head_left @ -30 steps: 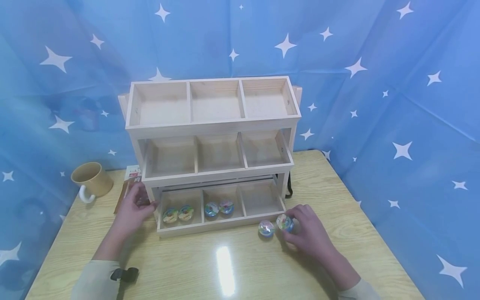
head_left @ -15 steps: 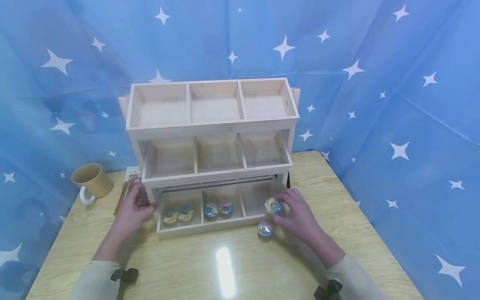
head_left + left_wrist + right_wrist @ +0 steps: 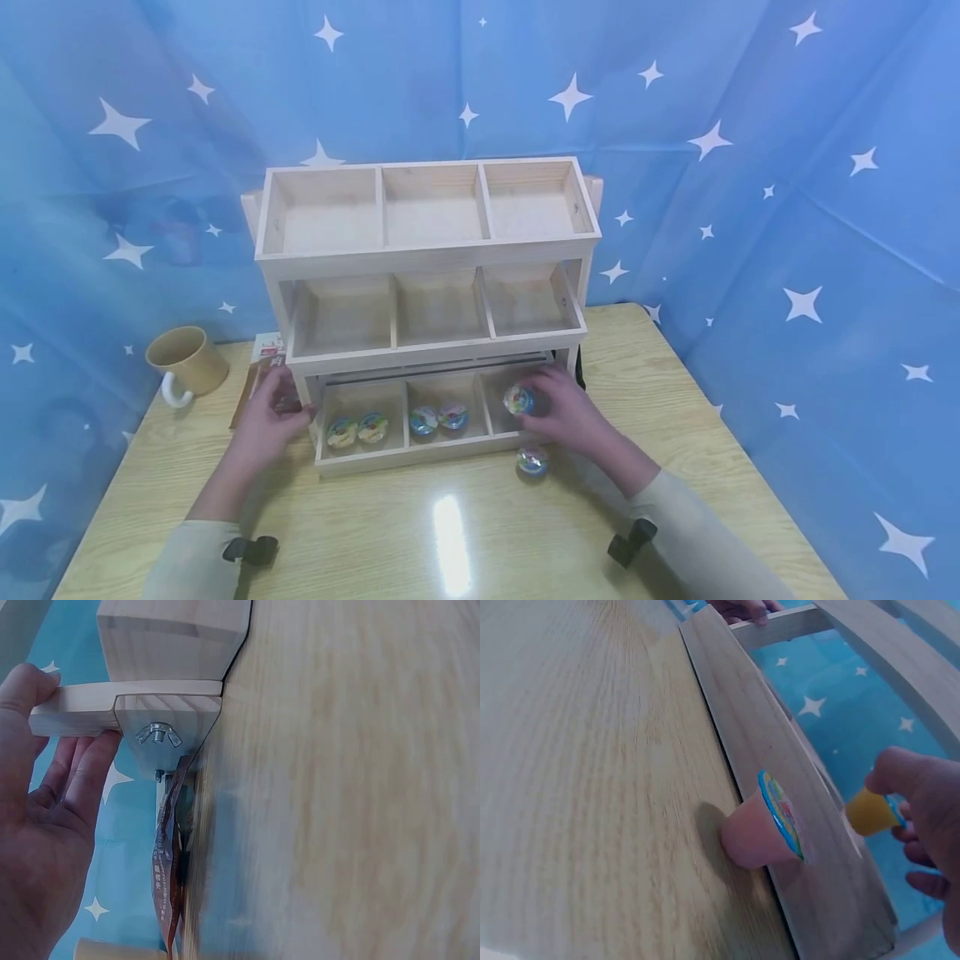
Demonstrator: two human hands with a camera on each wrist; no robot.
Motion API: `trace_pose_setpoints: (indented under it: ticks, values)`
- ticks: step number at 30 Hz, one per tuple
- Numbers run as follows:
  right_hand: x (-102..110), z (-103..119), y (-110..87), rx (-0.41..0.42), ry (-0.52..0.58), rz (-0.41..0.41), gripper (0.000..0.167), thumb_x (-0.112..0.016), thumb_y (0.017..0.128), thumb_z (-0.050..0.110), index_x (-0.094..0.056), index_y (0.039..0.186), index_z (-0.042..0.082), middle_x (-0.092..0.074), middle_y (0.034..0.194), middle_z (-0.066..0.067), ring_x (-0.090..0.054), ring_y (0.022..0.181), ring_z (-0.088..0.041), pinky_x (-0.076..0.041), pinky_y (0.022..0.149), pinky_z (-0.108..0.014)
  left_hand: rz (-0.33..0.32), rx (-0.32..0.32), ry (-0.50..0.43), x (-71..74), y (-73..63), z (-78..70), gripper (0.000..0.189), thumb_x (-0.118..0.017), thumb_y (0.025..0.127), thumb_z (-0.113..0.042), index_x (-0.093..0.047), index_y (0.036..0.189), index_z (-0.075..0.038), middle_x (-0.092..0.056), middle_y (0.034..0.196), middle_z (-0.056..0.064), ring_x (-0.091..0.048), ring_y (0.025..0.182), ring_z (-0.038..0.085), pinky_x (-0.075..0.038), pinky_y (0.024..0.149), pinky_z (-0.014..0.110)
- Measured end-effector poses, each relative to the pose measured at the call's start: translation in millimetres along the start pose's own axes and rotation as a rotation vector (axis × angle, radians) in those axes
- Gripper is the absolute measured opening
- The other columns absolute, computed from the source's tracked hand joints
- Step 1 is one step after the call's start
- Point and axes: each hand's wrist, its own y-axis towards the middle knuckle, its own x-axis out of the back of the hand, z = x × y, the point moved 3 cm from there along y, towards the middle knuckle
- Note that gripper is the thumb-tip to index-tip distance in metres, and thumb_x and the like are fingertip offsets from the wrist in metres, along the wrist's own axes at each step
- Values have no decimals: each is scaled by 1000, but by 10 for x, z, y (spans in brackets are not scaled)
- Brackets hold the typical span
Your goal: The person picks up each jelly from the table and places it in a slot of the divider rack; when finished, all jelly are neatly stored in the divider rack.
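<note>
A three-tier wooden rack (image 3: 431, 258) stands on the table, each tier split into 3 compartments. My left hand (image 3: 262, 425) grips the rack's left upright, thumb on one side and fingers on the other, as the left wrist view shows at the wooden post (image 3: 75, 720). In my right hand (image 3: 570, 417) is a small jelly cup (image 3: 870, 814), yellow with a printed lid, pinched over the bottom tier's right compartment. A pink jelly cup (image 3: 754, 836) sits on the table in front of that tier. Two jelly cups (image 3: 357, 430) lie in the bottom left compartment, two jelly cups (image 3: 438, 418) in the middle one.
A tan mug (image 3: 187, 362) with a white handle stands at the back left. Beside the rack's left side lies a brown printed packet (image 3: 166, 870). A blue star-patterned curtain (image 3: 750, 208) hangs behind and beside the wooden table (image 3: 360, 533).
My right hand has lifted a jelly cup from the table and carried it left and back, over the bottom right compartment. The left hand has stayed on the upright.
</note>
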Motion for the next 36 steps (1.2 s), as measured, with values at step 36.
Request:
trace_pose_setpoints:
  ticks: [36]
  values:
    - [-282, -120, 247, 149, -27, 251, 47, -86, 95, 21, -74, 139, 7, -68, 146, -14, -55, 141, -39, -46, 122, -60, 9, 20, -1, 10, 8, 25, 63, -77, 99, 1, -49, 155, -9, -63, 135, 25, -63, 126, 44, -60, 97, 20]
